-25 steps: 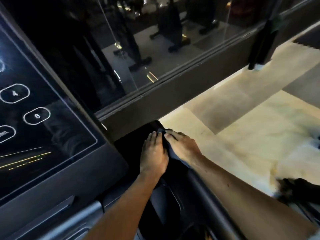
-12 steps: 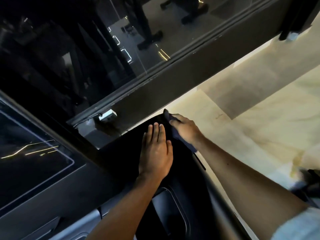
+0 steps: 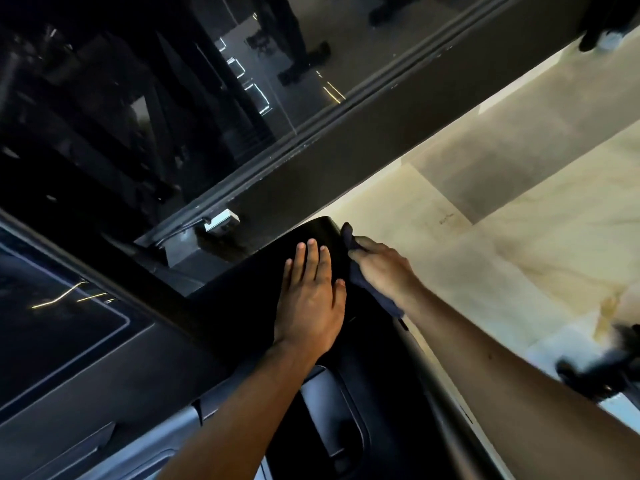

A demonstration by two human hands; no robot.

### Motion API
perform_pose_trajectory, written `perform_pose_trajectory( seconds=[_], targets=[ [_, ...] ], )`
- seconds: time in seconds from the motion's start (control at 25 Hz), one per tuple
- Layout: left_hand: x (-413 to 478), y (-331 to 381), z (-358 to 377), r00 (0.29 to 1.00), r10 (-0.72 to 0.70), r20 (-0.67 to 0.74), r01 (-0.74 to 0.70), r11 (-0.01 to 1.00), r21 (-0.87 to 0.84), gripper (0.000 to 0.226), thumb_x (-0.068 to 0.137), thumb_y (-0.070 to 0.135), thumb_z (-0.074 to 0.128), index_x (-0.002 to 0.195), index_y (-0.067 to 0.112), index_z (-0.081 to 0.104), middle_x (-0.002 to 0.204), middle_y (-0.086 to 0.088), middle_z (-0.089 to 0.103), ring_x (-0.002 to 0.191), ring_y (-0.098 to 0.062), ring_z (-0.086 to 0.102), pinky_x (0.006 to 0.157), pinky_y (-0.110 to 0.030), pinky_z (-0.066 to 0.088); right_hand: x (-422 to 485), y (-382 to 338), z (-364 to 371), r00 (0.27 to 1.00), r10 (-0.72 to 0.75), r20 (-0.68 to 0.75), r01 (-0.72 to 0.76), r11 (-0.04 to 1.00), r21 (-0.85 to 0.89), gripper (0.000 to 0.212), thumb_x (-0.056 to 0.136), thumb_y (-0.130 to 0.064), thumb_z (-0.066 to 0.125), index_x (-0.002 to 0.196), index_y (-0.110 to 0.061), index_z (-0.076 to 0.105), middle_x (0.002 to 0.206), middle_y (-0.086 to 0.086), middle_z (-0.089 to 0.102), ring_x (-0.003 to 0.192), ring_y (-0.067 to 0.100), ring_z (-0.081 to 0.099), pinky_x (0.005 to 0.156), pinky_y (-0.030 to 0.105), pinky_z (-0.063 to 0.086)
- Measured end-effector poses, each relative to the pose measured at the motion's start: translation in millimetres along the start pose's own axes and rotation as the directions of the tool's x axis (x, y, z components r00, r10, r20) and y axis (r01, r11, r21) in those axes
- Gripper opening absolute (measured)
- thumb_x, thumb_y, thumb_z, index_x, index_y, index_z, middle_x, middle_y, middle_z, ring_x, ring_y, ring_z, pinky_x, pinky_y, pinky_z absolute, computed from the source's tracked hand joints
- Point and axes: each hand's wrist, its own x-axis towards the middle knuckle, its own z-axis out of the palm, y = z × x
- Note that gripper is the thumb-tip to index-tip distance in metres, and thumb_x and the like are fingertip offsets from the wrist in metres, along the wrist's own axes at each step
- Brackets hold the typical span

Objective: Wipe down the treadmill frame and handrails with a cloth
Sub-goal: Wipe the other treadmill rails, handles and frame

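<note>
The treadmill's black front cover [image 3: 322,233] sits at the centre of the head view, beside the console. My left hand [image 3: 310,296] lies flat on top of that cover with its fingers straight. My right hand [image 3: 382,268] grips a dark blue cloth [image 3: 360,282] and holds it against the cover's right edge; one corner of the cloth sticks up past my fingers. A grey handrail [image 3: 436,386] runs from under my right forearm toward the lower right. The cloth's lower part hangs below my wrist.
The console's dark screen [image 3: 59,327] fills the left side. A glass wall with a dark sill [image 3: 346,147] runs diagonally behind the treadmill. Pale tiled floor [image 3: 519,220] lies to the right, with a dark object [image 3: 602,372] at the right edge.
My view has swung down and left, so the console buttons left the frame. My right hand slid the cloth from the cover's top to its right edge; my left hand flattened and stayed.
</note>
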Motion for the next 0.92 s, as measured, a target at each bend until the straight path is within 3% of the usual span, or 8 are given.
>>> perform_pose_trajectory(
  seconds=[0.12,0.28,0.36,0.44,0.52,0.6,0.76,0.92],
  targets=[
    [-3,2,2,1.0,0.017,0.01,-0.017,1.0,0.008,0.067,0.095,0.04,0.016,0.155,0.01,0.014,0.163,-0.009,0.005,0.151,-0.02,-0.006,0.121,-0.036,-0.005,-20,12,10,0.985,-0.128,-0.112,0.124,0.991,-0.043,0.04,0.101,-0.036,0.05,0.14,-0.036,0.054,0.146,0.002,0.052,0.131,0.028,0.051,0.102,0.033,0.038],
    [-10,3,0,0.999,0.041,0.029,-0.04,0.999,-0.016,0.062,0.1,0.038,0.019,0.155,0.009,0.013,0.164,-0.009,0.004,0.151,-0.019,-0.007,0.121,-0.035,-0.006,-4,11,-4,0.996,0.079,0.028,-0.078,0.996,-0.032,0.037,0.102,-0.037,0.039,0.136,-0.034,0.053,0.144,0.007,0.055,0.128,0.031,0.052,0.09,0.034,0.037],
    [-17,5,0,0.998,0.056,0.033,-0.056,0.998,-0.014,0.07,0.092,0.039,0.009,0.154,0.008,0.015,0.163,-0.01,0.006,0.151,-0.019,-0.005,0.121,-0.035,-0.005,-39,6,13,0.984,-0.113,-0.134,0.092,0.983,-0.156,0.039,0.101,-0.037,0.041,0.138,-0.035,0.052,0.139,0.007,0.056,0.122,0.032,0.055,0.092,0.038,0.044],
    [-23,7,2,0.996,0.071,0.045,-0.071,0.997,-0.023,0.078,0.085,0.04,0.002,0.155,0.008,0.014,0.164,-0.009,0.005,0.151,-0.018,-0.006,0.121,-0.033,-0.006,-53,13,18,0.968,-0.179,-0.173,0.159,0.98,-0.119,0.038,0.101,-0.036,0.046,0.138,-0.036,0.053,0.141,0.005,0.054,0.123,0.031,0.056,0.097,0.037,0.044],
    [-28,9,3,0.996,0.075,0.04,-0.074,0.997,-0.036,0.069,0.093,0.04,0.006,0.155,0.01,0.012,0.164,-0.008,0.002,0.15,-0.017,-0.01,0.121,-0.034,-0.007,-25,24,-2,0.997,0.081,-0.009,-0.08,0.992,0.097,0.033,0.101,-0.034,0.044,0.132,-0.031,0.057,0.142,0.009,0.056,0.123,0.033,0.055,0.097,0.036,0.04],
    [-32,11,2,0.995,0.078,0.056,-0.075,0.996,-0.048,0.062,0.101,0.038,0.017,0.155,0.01,0.011,0.164,-0.007,0.001,0.15,-0.017,-0.011,0.122,-0.034,-0.007,-31,28,-10,0.986,0.145,0.081,-0.151,0.985,0.08,0.033,0.102,-0.034,0.04,0.129,-0.028,0.057,0.141,0.012,0.057,0.123,0.034,0.055,0.093,0.037,0.039],
    [-41,17,6,0.992,0.113,0.048,-0.111,0.993,-0.026,0.072,0.092,0.044,0.005,0.155,0.009,0.016,0.164,-0.007,0.006,0.15,-0.018,-0.008,0.122,-0.035,-0.006,-90,41,12,0.983,-0.144,-0.111,0.134,0.987,-0.086,0.047,0.103,-0.04,0.035,0.145,-0.026,0.05,0.14,0.006,0.054,0.124,0.031,0.054,0.097,0.042,0.044],
    [-53,19,8,0.99,0.125,0.066,-0.125,0.992,0.001,0.068,0.095,0.042,0.006,0.155,0.01,0.01,0.164,-0.007,0.0,0.15,-0.017,-0.013,0.122,-0.036,-0.006,-70,57,-5,0.986,0.156,0.057,-0.157,0.987,0.011,0.039,0.105,-0.033,0.036,0.139,-0.024,0.052,0.139,0.011,0.057,0.124,0.035,0.054,0.1,0.039,0.042]
  ],
)
